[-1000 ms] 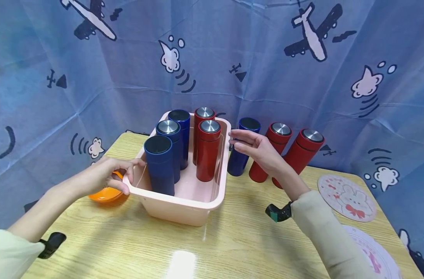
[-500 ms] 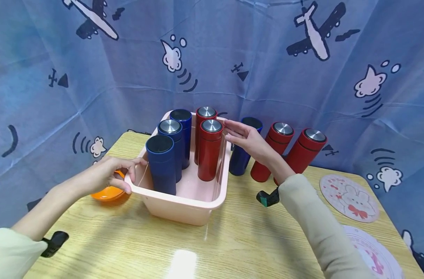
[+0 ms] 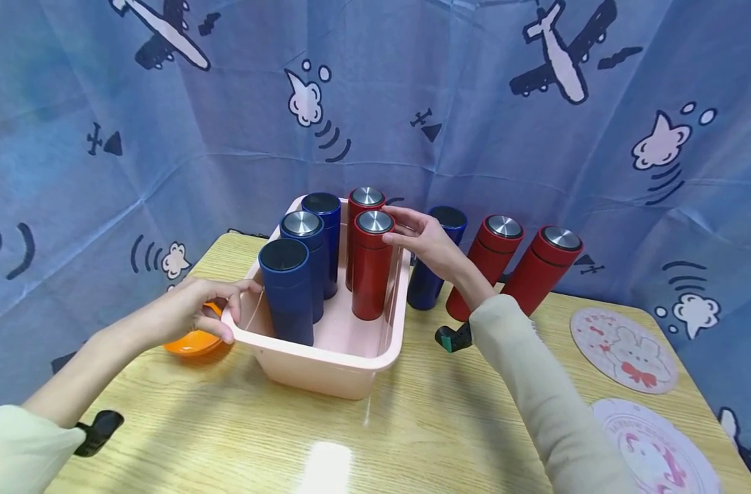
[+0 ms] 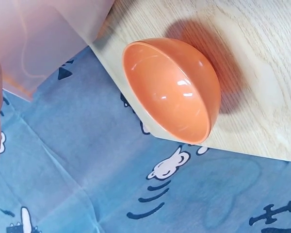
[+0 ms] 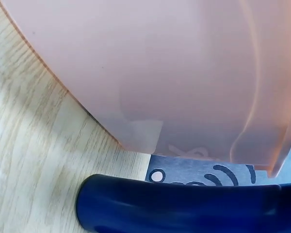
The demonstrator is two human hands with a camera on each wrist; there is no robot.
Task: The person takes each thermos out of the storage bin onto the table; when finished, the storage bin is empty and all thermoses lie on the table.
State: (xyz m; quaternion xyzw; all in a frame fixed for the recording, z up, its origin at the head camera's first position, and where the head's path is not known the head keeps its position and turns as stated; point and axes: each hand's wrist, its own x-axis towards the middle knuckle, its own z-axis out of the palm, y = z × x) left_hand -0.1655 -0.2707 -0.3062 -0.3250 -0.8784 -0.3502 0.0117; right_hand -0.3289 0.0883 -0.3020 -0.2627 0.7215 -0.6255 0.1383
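Observation:
My left hand [image 3: 193, 310] grips the left front corner of a pale pink plastic bin [image 3: 320, 376], thumb outside the rim and fingers over it. Several upright thermos bottles stand inside: blue ones along the left, including a matte blue thermos [image 3: 289, 295] in front, and two red ones on the right. My right hand [image 3: 430, 243] reaches over the bin's right rim. Its fairly straight fingers lie behind the cap of the front red thermos [image 3: 372, 281], with the thumb at the cap's right side. Whether they press on it is unclear. The back red thermos [image 3: 366, 197] is close to the fingertips.
Right of the bin stand a blue thermos [image 3: 423, 285] and two red ones, the farther red thermos [image 3: 545, 264] appearing tilted. An orange bowl [image 4: 169, 92] sits left of the bin. Two round printed mats, one a rabbit mat [image 3: 622, 350], lie at right. A blue curtain [image 3: 375, 103] hangs behind the table.
My right hand has moved left, from beside the bin's right rim to the front red thermos's cap. My left hand keeps its grip on the bin, and the bottles stay in place.

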